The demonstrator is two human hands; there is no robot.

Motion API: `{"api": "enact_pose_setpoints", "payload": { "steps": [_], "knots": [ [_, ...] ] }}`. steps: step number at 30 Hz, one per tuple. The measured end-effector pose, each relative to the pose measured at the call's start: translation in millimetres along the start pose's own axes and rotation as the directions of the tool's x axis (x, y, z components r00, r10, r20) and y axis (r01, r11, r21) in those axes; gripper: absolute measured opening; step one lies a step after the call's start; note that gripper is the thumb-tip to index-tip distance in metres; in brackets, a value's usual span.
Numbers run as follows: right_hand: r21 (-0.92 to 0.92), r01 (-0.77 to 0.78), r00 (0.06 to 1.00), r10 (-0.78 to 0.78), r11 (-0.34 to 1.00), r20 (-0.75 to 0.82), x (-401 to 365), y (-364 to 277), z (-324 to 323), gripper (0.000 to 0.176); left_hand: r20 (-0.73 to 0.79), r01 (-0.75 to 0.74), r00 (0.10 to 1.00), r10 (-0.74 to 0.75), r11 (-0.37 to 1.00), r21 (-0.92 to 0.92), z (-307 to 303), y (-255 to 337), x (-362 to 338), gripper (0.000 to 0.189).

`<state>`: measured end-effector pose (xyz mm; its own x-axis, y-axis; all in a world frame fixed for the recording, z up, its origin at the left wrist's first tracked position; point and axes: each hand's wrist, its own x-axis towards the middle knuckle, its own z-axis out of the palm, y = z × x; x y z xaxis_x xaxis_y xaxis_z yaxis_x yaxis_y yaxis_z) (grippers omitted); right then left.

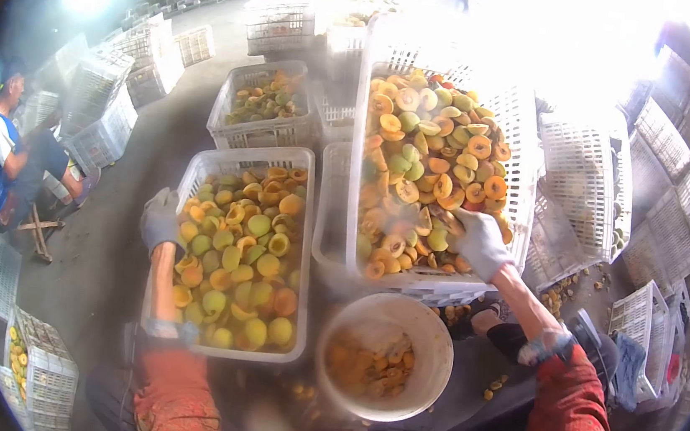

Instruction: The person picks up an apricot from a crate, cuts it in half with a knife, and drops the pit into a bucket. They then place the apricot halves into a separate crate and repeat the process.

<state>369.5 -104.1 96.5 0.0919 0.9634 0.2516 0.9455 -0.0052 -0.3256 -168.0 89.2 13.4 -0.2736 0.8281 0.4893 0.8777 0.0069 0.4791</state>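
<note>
My left hand (161, 220), in a grey glove, is at the left rim of a white crate (305, 245) full of halved yellow-green and orange fruit (244, 255); its fingers are too blurred to read. In the larger white crate (357, 175), my right hand (479, 240), also gloved, reaches over the right side of the fruit halves (439, 162). Its fingers are pressed together at the fruit, and what they hold cannot be made out. Between the two crates and my body stands a white bucket (437, 377) with small orange-brown pieces at its bottom.
Behind the left crate is another crate of fruit (230, 107). A person (3, 150) sits at the far left near stacked crates (106, 127). More crates (577, 168) stand at the right. Fruit bits (495, 386) lie on the floor beside the bucket.
</note>
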Motion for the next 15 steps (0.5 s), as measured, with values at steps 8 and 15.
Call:
{"api": "enact_pose_setpoints", "payload": {
  "steps": [8,15],
  "knots": [
    [0.006,-0.130,0.979,0.129,0.992,-0.157,42.1,-4.9,58.5,0.022,0.398,0.375,0.916,-0.036,0.427,-0.823,-103.7,218.2,-101.7,0.042],
    [0.169,0.187,0.933,-0.122,0.968,-0.338,-35.1,-57.5,-19.8,0.014,0.851,0.943,0.293,0.436,-0.281,-0.181,-59.7,306.1,-224.1,0.034]
  ]
}}
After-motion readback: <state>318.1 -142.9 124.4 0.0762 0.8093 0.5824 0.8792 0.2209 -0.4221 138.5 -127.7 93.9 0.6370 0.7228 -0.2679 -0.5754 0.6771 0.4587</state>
